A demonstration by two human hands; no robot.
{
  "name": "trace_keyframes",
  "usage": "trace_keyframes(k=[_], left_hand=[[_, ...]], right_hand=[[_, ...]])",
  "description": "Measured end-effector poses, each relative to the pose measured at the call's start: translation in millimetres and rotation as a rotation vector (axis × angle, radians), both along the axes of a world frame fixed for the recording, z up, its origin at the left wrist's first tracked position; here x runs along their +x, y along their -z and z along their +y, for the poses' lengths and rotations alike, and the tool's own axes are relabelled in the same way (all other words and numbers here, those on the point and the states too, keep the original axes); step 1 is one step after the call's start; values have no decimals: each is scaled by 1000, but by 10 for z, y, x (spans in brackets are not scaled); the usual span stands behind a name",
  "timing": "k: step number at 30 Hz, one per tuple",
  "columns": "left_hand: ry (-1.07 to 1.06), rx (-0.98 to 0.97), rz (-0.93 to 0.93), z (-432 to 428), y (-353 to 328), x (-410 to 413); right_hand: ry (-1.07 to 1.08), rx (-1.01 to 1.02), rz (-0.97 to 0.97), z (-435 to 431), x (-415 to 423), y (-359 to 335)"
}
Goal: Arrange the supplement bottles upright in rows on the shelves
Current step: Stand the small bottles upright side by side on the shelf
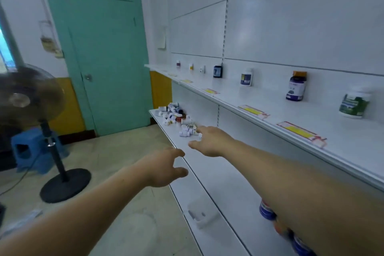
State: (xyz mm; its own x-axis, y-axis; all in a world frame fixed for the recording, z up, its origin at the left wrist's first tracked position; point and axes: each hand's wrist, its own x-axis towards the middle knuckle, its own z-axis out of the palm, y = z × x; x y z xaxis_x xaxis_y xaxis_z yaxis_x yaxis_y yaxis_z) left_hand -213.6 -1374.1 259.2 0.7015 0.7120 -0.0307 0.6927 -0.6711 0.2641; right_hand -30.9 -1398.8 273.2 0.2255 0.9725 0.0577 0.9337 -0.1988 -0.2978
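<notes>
At lower shelf (218, 183), right hand (209, 141) outstretched beside bottles (176, 116); left hand (164, 168) splayed

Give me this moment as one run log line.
right grip: open, near bottle pile | left grip: open, empty, at lower shelf edge | bottle pile: lying jumbled | upper shelf: bottles upright, spaced

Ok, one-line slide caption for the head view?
Left hand and right hand reach toward the jumbled bottle pile on the lower shelf; upper-shelf bottles stand upright.
</notes>
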Motion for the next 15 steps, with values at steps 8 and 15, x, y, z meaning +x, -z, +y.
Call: trace_keyframes(k=[8, 15], left_hand=[[43, -60, 7, 2030, 412, 382], [-3, -167, 5, 3936, 634, 523]], right_hand=[[88, -16, 16, 2006, 418, 384], [100, -48, 110, 3966, 667, 609]])
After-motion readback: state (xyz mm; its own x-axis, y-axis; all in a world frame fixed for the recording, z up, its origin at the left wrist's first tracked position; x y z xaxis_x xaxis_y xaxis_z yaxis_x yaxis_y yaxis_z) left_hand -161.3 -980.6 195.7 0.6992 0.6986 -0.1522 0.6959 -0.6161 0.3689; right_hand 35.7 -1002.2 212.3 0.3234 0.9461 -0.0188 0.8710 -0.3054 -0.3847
